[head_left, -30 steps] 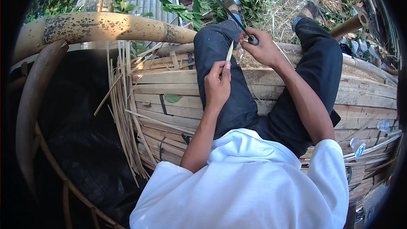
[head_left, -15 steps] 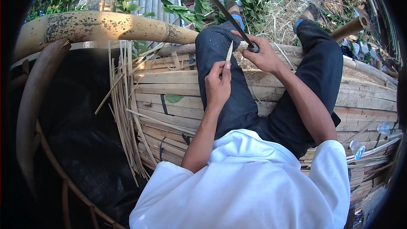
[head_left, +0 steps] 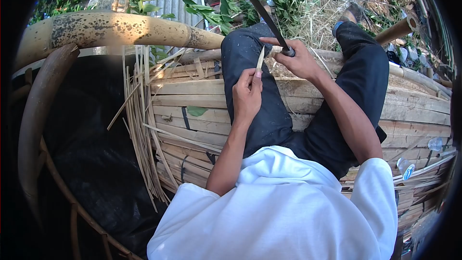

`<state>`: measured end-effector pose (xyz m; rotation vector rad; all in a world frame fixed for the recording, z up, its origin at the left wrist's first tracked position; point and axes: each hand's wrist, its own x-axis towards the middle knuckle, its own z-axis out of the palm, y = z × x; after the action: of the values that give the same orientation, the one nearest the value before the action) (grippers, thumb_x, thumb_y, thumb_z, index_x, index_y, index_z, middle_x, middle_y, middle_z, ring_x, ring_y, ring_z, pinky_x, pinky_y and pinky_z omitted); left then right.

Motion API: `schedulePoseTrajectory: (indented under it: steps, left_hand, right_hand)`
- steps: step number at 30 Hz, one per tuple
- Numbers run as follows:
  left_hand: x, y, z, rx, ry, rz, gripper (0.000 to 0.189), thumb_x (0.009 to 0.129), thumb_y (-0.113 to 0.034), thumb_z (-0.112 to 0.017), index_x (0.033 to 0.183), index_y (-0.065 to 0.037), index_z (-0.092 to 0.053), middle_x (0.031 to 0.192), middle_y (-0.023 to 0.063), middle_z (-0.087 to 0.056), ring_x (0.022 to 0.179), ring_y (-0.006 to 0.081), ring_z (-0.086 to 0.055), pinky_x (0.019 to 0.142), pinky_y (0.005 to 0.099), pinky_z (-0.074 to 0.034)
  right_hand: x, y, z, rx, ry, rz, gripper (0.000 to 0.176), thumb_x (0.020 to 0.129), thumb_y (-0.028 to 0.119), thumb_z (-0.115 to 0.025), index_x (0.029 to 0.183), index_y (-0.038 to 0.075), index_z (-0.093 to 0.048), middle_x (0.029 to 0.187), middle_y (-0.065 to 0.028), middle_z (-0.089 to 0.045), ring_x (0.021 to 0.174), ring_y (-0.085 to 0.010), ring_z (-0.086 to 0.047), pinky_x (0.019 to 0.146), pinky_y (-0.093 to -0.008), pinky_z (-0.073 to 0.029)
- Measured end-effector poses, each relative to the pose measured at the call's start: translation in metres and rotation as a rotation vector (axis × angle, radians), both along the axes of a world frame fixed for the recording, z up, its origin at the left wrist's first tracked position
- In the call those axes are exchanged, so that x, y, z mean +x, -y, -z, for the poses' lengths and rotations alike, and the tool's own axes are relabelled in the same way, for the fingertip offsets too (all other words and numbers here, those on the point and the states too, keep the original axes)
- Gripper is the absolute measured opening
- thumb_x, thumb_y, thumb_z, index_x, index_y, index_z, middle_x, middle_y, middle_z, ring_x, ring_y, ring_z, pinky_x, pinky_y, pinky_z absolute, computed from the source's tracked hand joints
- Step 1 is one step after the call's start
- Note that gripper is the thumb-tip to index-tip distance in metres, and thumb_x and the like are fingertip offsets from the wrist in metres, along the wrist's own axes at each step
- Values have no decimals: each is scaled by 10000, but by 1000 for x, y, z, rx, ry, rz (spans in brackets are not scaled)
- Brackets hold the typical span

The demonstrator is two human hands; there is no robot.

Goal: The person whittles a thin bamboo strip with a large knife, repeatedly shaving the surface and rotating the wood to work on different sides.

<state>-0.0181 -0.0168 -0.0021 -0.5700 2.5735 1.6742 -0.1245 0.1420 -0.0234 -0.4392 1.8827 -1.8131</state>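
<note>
My left hand (head_left: 247,94) is closed on a short, pale bamboo strip (head_left: 260,61), its tapered end pointing up over my left thigh. In my right hand (head_left: 302,60) is the dark handle of a long machete (head_left: 260,8), gripped between curled fingers and thumb. The index finger reaches out to the left along the near side of the blade, close to the strip's upper end. The blade slants up and away to the left, past my left knee. The lower part of the strip is hidden inside my left fist.
Stacked, tied bamboo slats (head_left: 192,102) lie under my legs. Thin loose strips (head_left: 139,130) hang at the left beside black sheeting (head_left: 96,149). A thick bamboo pole (head_left: 120,30) crosses the upper left. Plastic cups (head_left: 405,168) lie at the right; leafy branches (head_left: 276,7) lie ahead.
The machete has swung slightly, its blade tip shifting right and up. My right hand has turned a little with it. My left hand and the bamboo strip stay nearly where they were.
</note>
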Motion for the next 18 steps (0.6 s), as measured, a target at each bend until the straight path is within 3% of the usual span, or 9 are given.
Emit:
schedulePoseTrajectory:
  steps: [3,9,10,11,13,14,16,18]
  left_hand:
    - [1,1,1,79,25,2,235,982,-230,-508,1004,-7,-576,634,-38,-466,550,19,-391,471,186,-294]
    - [-1,6,-7,283,105,-35,236,974,-220,-527,1006,9,-578,650,-22,-506,554,25,-414,475,191,-324]
    - [-1,5,-9,283,104,-35,236,974,-220,-527,1006,9,-578,650,-22,-506,554,25,-414,475,191,-324]
    - [-1,4,-12,285,112,-55,239,968,-228,-538,1009,4,-579,645,-24,-503,555,23,-415,474,190,-324]
    - [-1,1,-12,290,122,-68,242,963,-236,-549,1012,-1,-581,639,-25,-500,555,21,-416,472,190,-324]
    - [-1,0,-11,269,107,-72,249,958,-243,-560,1015,-1,-579,648,-23,-513,558,21,-420,475,188,-325]
    - [0,-1,-5,247,91,-75,257,952,-250,-571,1018,-2,-578,657,-20,-526,561,20,-425,478,186,-326]
    - [1,-1,1,105,-16,-51,287,948,-249,-579,1075,7,-600,685,-9,-554,583,29,-453,493,199,-342]
  right_hand:
    - [0,-1,-4,53,-41,-72,461,777,92,-590,1227,182,-633,576,42,-443,537,-53,-401,513,-231,-343]
    - [1,1,-10,-102,58,66,405,804,80,-577,1193,157,-655,588,60,-450,550,-46,-404,519,-216,-340]
    - [0,0,-7,-57,59,78,352,805,108,-584,1144,129,-675,590,6,-531,551,-70,-480,533,-248,-392]
    - [0,1,-6,-56,58,78,352,805,108,-584,1144,129,-675,590,6,-531,551,-70,-480,533,-248,-392]
    - [-1,0,-4,211,-117,80,273,788,175,-605,1031,88,-694,621,-99,-617,574,-190,-614,577,-339,-471]
    - [0,-1,-4,214,-114,83,273,788,175,-605,1031,88,-694,621,-99,-617,574,-190,-614,577,-339,-471]
    - [0,-1,-6,510,-329,8,247,762,256,-628,907,65,-687,684,-180,-643,667,-331,-656,646,-432,-506]
    - [4,1,-7,534,-357,1,247,755,276,-634,876,67,-684,681,-180,-645,673,-355,-646,649,-450,-508]
